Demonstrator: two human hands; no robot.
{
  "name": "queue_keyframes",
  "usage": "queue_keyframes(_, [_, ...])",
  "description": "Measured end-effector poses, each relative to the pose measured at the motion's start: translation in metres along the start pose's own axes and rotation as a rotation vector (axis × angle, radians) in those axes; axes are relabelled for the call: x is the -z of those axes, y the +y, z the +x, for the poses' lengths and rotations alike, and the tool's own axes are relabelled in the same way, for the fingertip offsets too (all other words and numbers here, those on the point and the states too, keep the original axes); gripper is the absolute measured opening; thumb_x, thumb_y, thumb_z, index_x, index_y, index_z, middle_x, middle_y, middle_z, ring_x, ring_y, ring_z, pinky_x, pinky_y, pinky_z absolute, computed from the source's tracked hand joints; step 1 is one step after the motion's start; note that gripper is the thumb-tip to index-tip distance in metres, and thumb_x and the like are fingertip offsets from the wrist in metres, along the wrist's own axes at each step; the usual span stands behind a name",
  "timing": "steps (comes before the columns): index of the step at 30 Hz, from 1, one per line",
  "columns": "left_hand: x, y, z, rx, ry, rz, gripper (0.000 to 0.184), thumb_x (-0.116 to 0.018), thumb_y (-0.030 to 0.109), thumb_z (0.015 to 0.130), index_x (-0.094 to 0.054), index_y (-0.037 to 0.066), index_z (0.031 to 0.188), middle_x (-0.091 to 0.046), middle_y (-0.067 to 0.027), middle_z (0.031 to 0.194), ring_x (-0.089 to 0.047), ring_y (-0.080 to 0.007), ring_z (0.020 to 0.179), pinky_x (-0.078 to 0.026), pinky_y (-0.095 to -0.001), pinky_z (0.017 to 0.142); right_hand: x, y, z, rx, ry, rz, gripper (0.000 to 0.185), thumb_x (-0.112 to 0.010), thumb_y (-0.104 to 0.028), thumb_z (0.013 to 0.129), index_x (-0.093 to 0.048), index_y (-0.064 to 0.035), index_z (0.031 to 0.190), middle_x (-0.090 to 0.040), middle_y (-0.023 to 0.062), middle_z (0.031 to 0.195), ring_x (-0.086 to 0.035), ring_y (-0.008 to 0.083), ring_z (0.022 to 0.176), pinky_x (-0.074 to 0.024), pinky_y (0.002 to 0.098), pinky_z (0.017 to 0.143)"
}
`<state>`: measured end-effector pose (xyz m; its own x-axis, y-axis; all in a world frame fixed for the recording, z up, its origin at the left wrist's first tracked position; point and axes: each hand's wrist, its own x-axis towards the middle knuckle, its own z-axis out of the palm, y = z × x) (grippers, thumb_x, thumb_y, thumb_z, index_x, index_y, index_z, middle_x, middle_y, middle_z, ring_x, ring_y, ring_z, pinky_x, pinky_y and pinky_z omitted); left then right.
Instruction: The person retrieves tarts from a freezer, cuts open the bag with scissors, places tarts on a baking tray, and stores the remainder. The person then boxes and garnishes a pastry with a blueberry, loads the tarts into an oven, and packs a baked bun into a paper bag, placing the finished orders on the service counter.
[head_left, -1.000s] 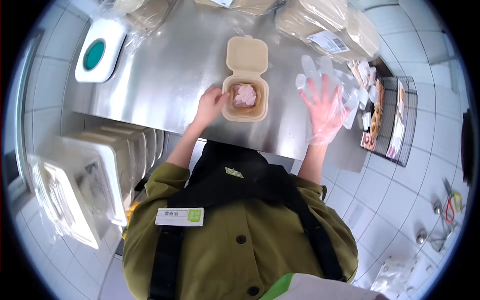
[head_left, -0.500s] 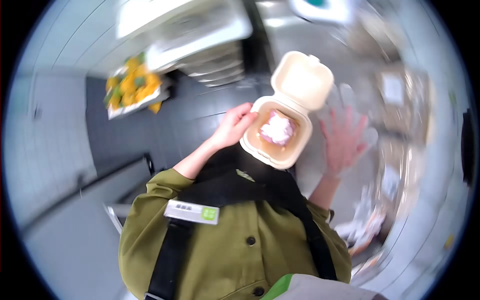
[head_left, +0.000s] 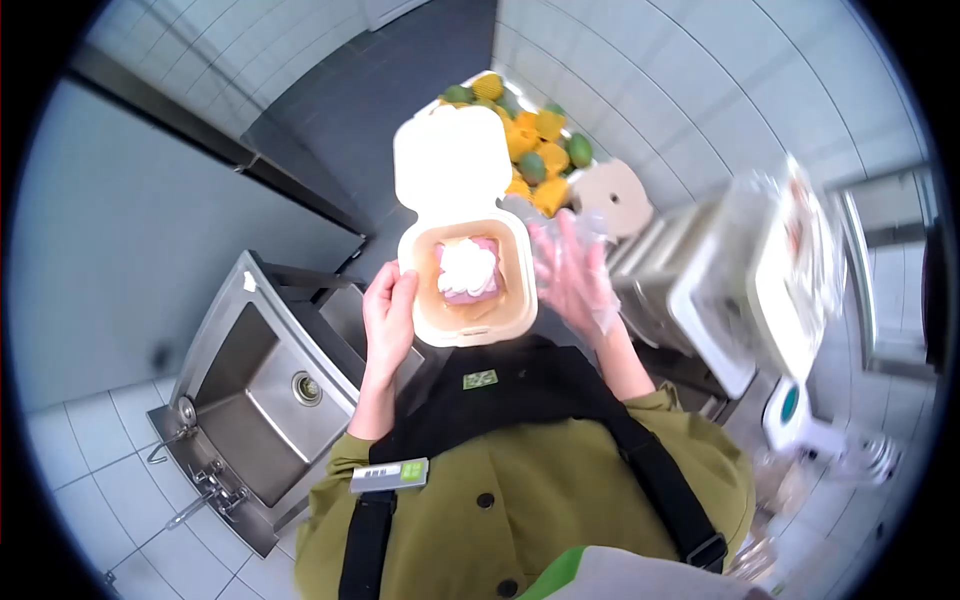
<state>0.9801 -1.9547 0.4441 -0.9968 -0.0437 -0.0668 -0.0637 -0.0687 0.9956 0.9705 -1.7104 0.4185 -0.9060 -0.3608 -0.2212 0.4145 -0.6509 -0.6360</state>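
Left hand (head_left: 388, 315) pinches the seemingly light box (head_left: 485, 332) by its rim (head_left: 406, 247); right hand (head_left: 575, 280) spreads wide; soft-looking cream (head_left: 468, 268) warrants level support below.

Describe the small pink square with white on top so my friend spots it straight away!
Find the bare left hand, holding an open beige clamshell box. In its nearer half sits the small pink square, capped in white, unlike the yellow and green fruit beyond.
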Motion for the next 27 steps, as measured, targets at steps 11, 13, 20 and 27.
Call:
queue_keyframes(11, [0.117, -0.001, 0.222, 0.020, 0.553, 0.039, 0.013, -0.046, 0.006, 0.087, -0.050, 0.000, 0.076, -0.049, 0.0028, 0.072, -0.040, -0.0025, 0.067, -0.036, -0.0180, 0.060, -0.075, -0.006, 0.367, -0.367, -0.263, -0.279, 0.095, -0.025, -0.075, 0.073, 0.004, -0.0131, 0.138, -0.003, 0.0106, 0.145, -0.010, 0.0332, 0.131, -0.0166, 0.0506, 0.102])
queue_keyframes(13, [0.140, 0.001, 0.269, 0.037, 0.577, -0.020, 0.015, -0.045, 0.006, 0.087, -0.048, 0.002, 0.073, -0.045, 0.0042, 0.068, -0.038, -0.0018, 0.065, -0.034, -0.0166, 0.057, -0.060, 0.019, 0.459, -0.287, -0.501, -0.396, 0.091, -0.030, -0.070, 0.076, 0.006, -0.0135, 0.138, -0.004, 0.0104, 0.144, -0.010, 0.0292, 0.131, -0.0147, 0.0456, 0.104])
queue_keyframes(20, [0.193, 0.037, 0.445, 0.001, 0.805, -0.069, 0.025, -0.046, 0.011, 0.089, -0.042, 0.006, 0.066, -0.041, 0.0054, 0.061, -0.031, -0.0010, 0.059, -0.028, -0.0164, 0.051, -0.149, -0.020, 0.645, -0.419, -0.637, -0.212, 0.086, -0.022, -0.069, 0.078, 0.017, -0.0195, 0.135, 0.006, 0.0071, 0.145, -0.009, 0.0258, 0.132, -0.0134, 0.0413, 0.106])
queue_keyframes(27, [0.259, 0.045, 0.637, -0.052, 0.739, 0.005, 0.023, -0.046, 0.010, 0.089, -0.043, 0.004, 0.066, -0.042, 0.0052, 0.061, -0.033, -0.0014, 0.058, -0.029, -0.0171, 0.051, -0.147, -0.064, 0.826, -0.346, -0.472, -0.252, 0.081, -0.021, -0.075, 0.073, 0.017, -0.0366, 0.133, 0.003, 0.0050, 0.145, -0.014, 0.0347, 0.130, -0.0146, 0.0561, 0.100])
